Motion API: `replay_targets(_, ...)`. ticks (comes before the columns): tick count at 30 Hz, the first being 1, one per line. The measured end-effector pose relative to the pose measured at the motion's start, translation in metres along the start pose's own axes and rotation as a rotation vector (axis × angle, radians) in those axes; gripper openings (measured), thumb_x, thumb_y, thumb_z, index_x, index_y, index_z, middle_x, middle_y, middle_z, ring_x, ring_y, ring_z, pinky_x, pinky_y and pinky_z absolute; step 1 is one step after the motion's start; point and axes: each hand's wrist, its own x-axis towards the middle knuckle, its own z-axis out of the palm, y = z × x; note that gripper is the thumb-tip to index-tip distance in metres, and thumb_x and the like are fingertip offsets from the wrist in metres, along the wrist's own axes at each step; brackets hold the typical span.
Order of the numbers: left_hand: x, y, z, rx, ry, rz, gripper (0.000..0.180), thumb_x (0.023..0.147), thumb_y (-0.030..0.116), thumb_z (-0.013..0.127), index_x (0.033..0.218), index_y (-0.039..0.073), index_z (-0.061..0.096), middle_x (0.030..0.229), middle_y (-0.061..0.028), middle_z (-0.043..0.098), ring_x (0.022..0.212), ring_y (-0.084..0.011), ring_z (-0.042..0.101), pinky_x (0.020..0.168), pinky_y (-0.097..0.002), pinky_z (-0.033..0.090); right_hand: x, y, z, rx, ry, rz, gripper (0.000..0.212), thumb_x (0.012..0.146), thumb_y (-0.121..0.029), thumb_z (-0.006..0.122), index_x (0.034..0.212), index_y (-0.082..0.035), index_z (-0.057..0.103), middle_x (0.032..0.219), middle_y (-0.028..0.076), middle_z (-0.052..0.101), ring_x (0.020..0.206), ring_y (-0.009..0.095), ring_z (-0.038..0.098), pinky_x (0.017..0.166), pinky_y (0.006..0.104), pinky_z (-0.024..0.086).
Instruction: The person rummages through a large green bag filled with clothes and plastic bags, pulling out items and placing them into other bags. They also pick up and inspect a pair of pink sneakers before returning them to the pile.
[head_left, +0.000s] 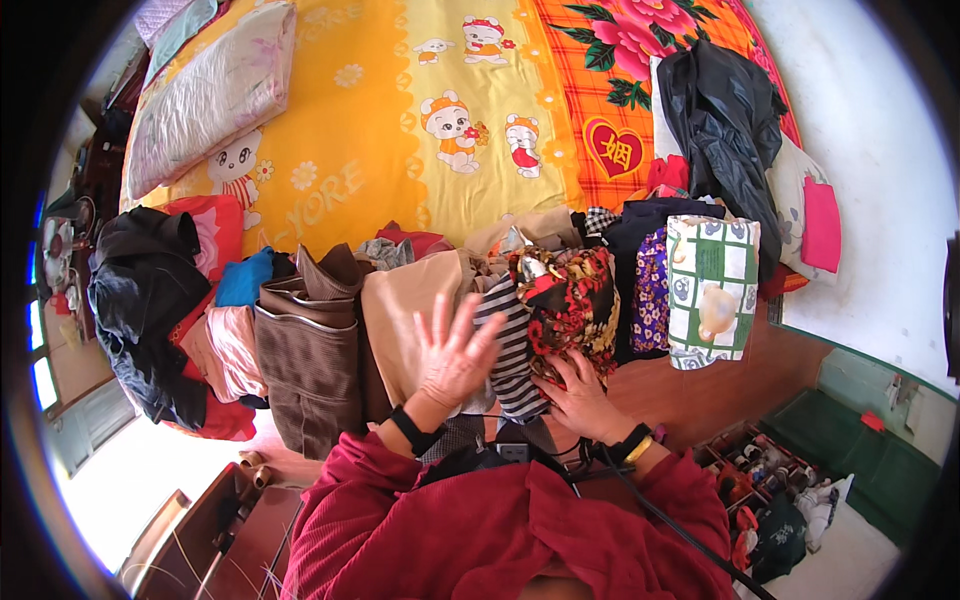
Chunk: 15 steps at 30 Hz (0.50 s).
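Observation:
My left hand (pixel 455 355) is raised with its fingers spread, above a tan folded garment (pixel 395 325) and beside a black-and-white striped cloth (pixel 512 365). Nothing is in it. Resting on the lower part of a dark floral garment (pixel 572 310) with red and yellow flowers is my right hand (pixel 582 400), fingers apart. The floral garment lies bundled at the bed's near edge, right of the stripes. A purple flowered cloth (pixel 651 290) and a green-and-white checked folded cloth (pixel 738 345) lie farther right. Left of the tan garment sits a folded brown ribbed garment (pixel 310 370).
Behind the row of clothes spreads a yellow bed sheet (pixel 360 130) with cartoon figures. A folded quilt (pixel 215 105) lies at the far left, dark clothes (pixel 150 290) at the near left. A black jacket (pixel 715 120) lies at right. Crowded shelves (pixel 760 465) stand at lower right.

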Motion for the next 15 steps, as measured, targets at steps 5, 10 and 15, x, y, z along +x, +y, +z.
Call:
replay_targets(5,0.024,0.025,0.031,-0.097,-0.173,0.166,0.048,0.087,0.046,0.056,0.133,0.035,0.05,0.15,-0.0024,0.032,0.141,-0.0368,0.018,0.105,-0.0701,0.006,0.01,-0.004,0.005,0.005,-0.001,0.014,0.048,0.072,-0.016,0.066,0.12,-0.014,0.061,0.142,0.011,0.033,0.131,0.042,0.025,0.102,0.0592,0.03)
replay_targets(10,0.03,0.001,0.067,0.005,-0.208,0.141,0.048,0.085,0.039,0.059,0.132,0.033,0.05,0.148,-0.0021,0.032,0.139,-0.0356,0.021,0.101,-0.0704,0.014,0.023,-0.001,0.018,-0.028,-0.001,-0.003,0.048,0.073,-0.013,0.064,0.12,-0.011,0.06,0.145,0.011,0.031,0.133,0.041,0.024,0.099,0.0624,0.03)
replay_targets(15,0.028,-0.005,0.076,-0.033,-0.178,0.137,0.049,0.087,0.038,0.057,0.134,0.033,0.047,0.149,-0.0027,0.031,0.139,-0.036,0.021,0.102,-0.07,0.015,0.029,-0.002,0.022,-0.141,-0.014,0.017,0.051,0.071,-0.019,0.068,0.121,-0.015,0.06,0.144,0.01,0.032,0.132,0.042,0.024,0.098,0.0607,0.032)
